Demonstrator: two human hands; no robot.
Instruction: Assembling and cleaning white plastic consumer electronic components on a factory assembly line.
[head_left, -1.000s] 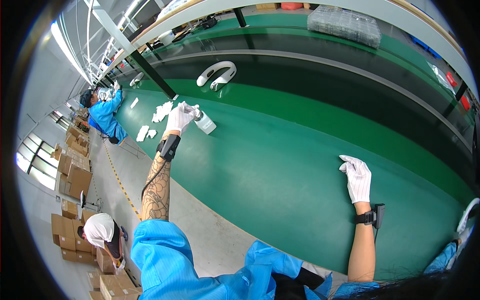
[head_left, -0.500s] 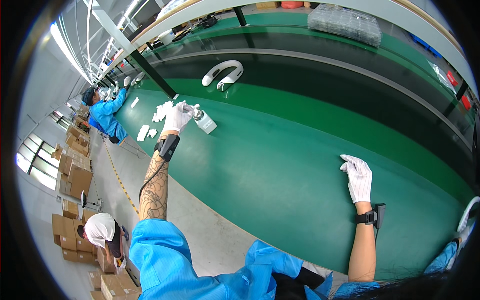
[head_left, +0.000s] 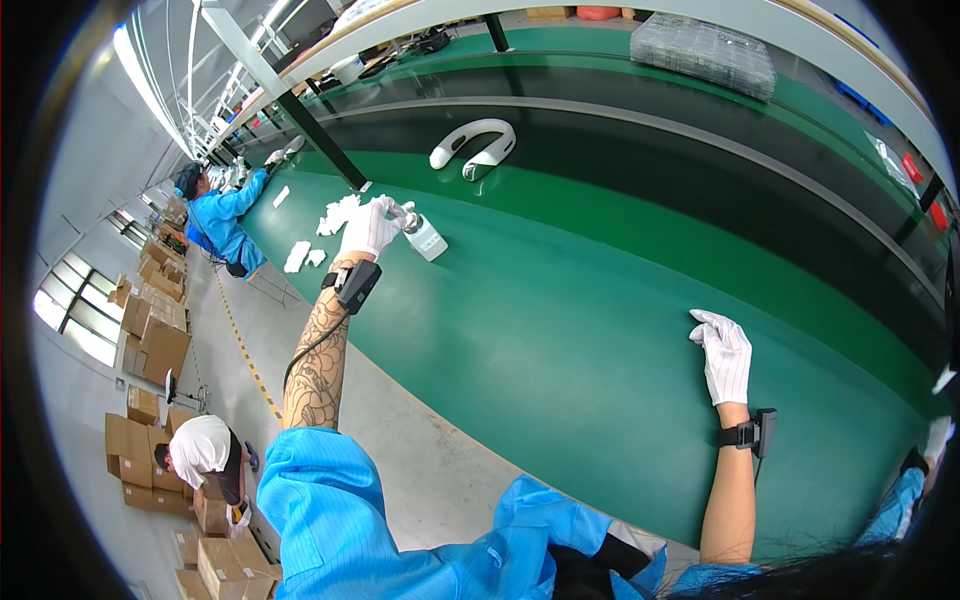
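My left hand (head_left: 371, 226), in a white glove, reaches to the far left of the green bench. Its fingers are pinched together against the top of a squat, pale bottle (head_left: 428, 242); anything small between them is hidden. Crumpled white cloths (head_left: 338, 214) lie just beyond this hand, and folded white pieces (head_left: 297, 256) are to its left. My right hand (head_left: 726, 358), gloved too, hovers or rests over the right part of the bench. Its fingers are bent and drawn together, with nothing visible in them. Both wrists carry strapped black devices.
A white U-shaped neck device (head_left: 474, 148) lies on the dark conveyor belt (head_left: 600, 165) beyond the bench. Clear plastic trays (head_left: 703, 55) sit farther back. A shelf post (head_left: 322, 140) stands near my left hand. A co-worker in blue (head_left: 222, 222) is at far left; another's sleeve (head_left: 893, 508) shows at right.
The whole scene has shifted slightly rightward in the view. My left hand stays at the bottle's top, its fingers slightly changed in pose. My right hand has hardly moved. The neighbour's arm at right has shifted.
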